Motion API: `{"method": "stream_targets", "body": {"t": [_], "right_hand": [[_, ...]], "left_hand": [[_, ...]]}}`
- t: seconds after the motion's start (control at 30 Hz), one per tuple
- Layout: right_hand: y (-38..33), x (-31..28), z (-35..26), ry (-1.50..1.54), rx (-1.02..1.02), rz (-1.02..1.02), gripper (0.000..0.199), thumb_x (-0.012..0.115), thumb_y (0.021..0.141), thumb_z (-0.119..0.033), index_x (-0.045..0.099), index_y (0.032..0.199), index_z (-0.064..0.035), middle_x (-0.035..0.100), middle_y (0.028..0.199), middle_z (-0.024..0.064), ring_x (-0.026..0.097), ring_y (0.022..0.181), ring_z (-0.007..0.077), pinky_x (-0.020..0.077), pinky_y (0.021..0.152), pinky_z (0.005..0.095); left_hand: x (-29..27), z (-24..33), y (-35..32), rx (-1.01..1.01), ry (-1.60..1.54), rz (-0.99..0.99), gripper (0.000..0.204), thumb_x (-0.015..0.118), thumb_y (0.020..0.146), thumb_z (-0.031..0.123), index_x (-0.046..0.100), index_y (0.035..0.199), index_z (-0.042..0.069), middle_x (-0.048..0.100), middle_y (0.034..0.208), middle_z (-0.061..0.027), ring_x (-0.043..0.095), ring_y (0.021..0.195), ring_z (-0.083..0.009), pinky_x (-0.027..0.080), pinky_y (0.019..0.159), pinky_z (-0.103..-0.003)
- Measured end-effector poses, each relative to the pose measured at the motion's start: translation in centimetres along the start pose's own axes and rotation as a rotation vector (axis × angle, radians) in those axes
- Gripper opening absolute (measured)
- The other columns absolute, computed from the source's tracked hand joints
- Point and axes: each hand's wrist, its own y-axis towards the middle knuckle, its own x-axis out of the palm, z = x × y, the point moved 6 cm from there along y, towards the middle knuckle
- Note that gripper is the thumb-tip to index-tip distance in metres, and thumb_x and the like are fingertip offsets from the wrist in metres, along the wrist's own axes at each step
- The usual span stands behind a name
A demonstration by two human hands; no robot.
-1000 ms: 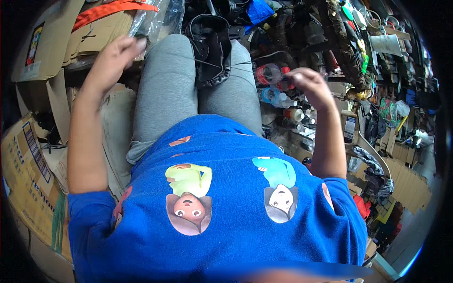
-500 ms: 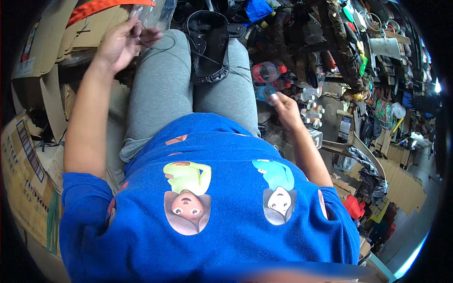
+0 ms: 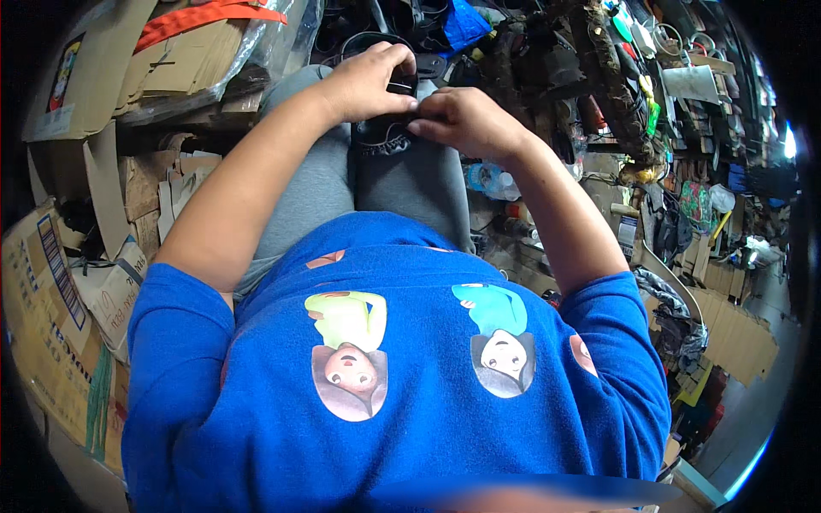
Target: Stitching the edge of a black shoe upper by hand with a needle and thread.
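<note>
On lap: left hand [image 3: 366, 81], right hand [image 3: 466, 122] grip black shoe [image 3: 385, 132].

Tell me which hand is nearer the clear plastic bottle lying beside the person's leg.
Right. The right hand is over the lap on the black object, just up and left of the clear plastic bottle. The left hand is farther left, across that object.

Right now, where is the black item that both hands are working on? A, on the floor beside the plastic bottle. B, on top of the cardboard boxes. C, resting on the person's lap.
C: both the left hand and right hand hold the black item over the grey-trousered knees.
</note>
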Motion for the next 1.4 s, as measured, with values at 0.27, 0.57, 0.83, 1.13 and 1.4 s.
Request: {"method": "stream_targets", "body": {"t": [0.27,0.57,0.83,1.13,1.4], "right_hand": [[-2.1,1.5,0.7,0.065,0.01,-0.058,0.022,0.06,0.084,-0.022,0.058,0.077,-0.0006,0.055,0.069,0.0199,0.055,0.063,0.0351,0.0435,0.059,0.0425],[-8.6,-1.1,0.7,0.482,0.223,0.166,0.025,0.065,0.086,-0.017,0.052,0.074,0.0006,0.045,0.067,0.0042,0.04,0.065,0.0127,0.0343,0.058,0.0291],[-5.1,-0.1,0.3,0.173,0.114,0.208,0.022,0.063,0.085,-0.005,0.069,0.105,-0.0111,0.056,0.083,0.0048,0.054,0.07,0.0139,0.0454,0.064,0.0284],[-4.0,0.2,0.7,0.049,0.107,0.207,0.021,0.064,0.082,-0.005,0.071,0.101,-0.0112,0.057,0.08,0.0063,0.06,0.072,0.0167,0.0487,0.065,0.0288],[-3.7,-0.2,-0.1,-0.044,0.095,0.197,0.025,0.064,0.078,-0.004,0.071,0.101,-0.011,0.058,0.08,0.0077,0.061,0.069,0.0191,0.0495,0.064,0.0299]], "left_hand": [[1.0,-0.5,0.3,-0.036,-0.017,-0.08,0.043,0.075,0.072,0.037,0.058,0.098,0.008,0.054,0.103,-0.0128,0.058,0.095,-0.0301,0.048,0.083,-0.038],[0.0,0.1,1.0,0.008,-0.033,-0.142,0.031,0.074,0.074,0.027,0.059,0.09,0.004,0.055,0.095,-0.0088,0.055,0.092,-0.0232,0.044,0.082,-0.033],[0.1,0.2,1.2,0.021,-0.229,-0.386,0.02,0.07,0.075,0.019,0.07,0.092,0.007,0.059,0.092,-0.007,0.059,0.092,-0.0213,0.045,0.085,-0.031],[0.2,0.3,1.2,-0.008,-0.25,-0.47,0.02,0.069,0.075,0.01,0.073,0.095,0.009,0.057,0.092,-0.0065,0.059,0.09,-0.0198,0.047,0.084,-0.03],[0.3,0.3,1.3,-0.013,-0.259,-0.491,0.022,0.065,0.073,0.007,0.072,0.093,0.007,0.05,0.084,-0.0042,0.052,0.086,-0.0174,0.042,0.081,-0.028]]}}
